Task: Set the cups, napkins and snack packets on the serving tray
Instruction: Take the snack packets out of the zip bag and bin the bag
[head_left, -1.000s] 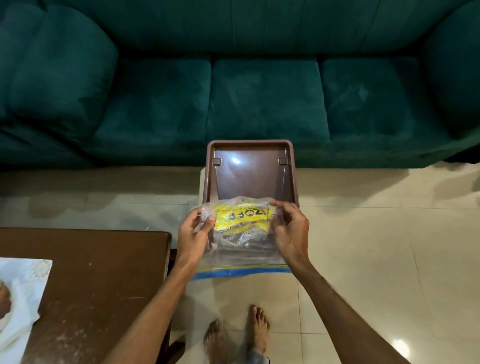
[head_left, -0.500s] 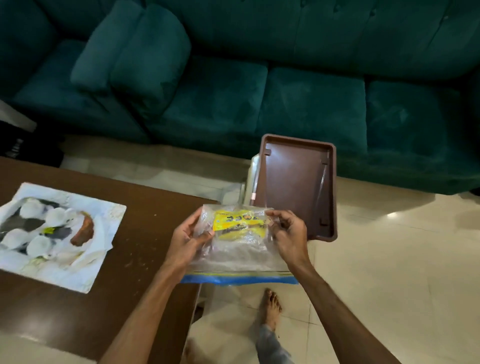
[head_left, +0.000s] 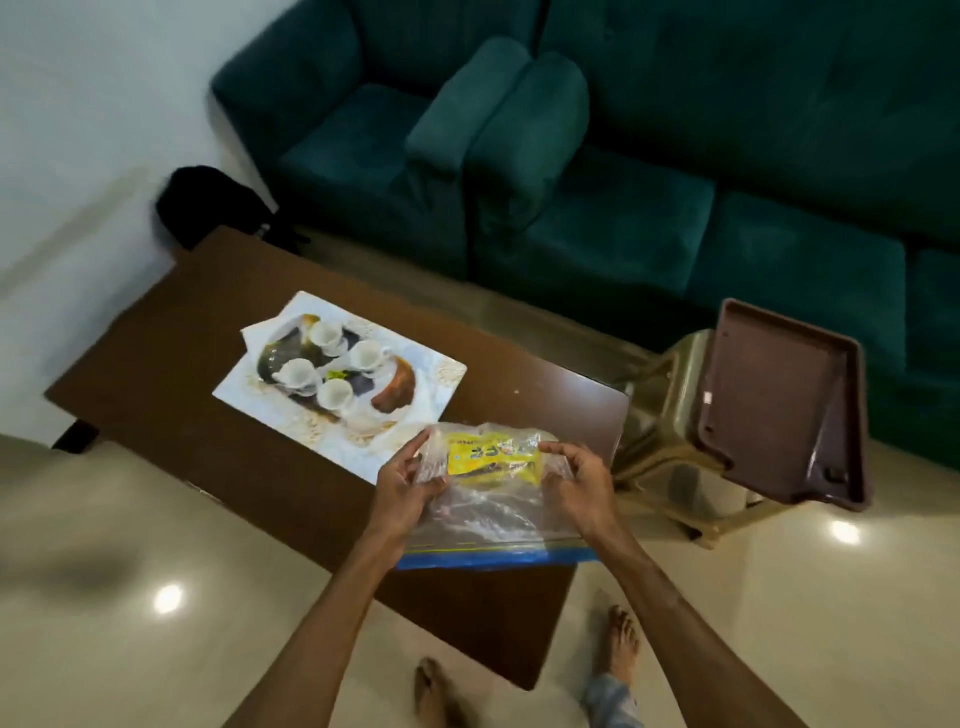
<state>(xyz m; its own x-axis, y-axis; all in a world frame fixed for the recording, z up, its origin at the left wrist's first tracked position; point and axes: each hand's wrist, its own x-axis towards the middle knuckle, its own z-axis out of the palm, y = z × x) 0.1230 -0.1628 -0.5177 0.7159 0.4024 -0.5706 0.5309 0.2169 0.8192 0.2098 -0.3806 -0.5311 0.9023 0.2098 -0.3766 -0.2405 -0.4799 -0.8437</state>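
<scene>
Gripping a clear plastic bag (head_left: 493, 506) from both sides, the left hand (head_left: 402, 480) and right hand (head_left: 574, 486) held it in the air above the near right corner of the brown table (head_left: 218, 457). Each hand's fingers were pinched closed on the bag's upper edge. A yellow snack packet (head_left: 493, 457) sat inside the bag, near its top, between the two hands; the bag's blue strip hung at its lower end. On the table, beyond and left of the bag, lay a white serving tray (head_left: 436, 387) carrying four white cups (head_left: 335, 392) and a brown curved item that was too blurred to name. Right of the table, a brown tray (head_left: 779, 395) rested tilted on a beige plastic stool (head_left: 660, 415). Beyond the table stood a teal sofa (head_left: 675, 156).
</scene>
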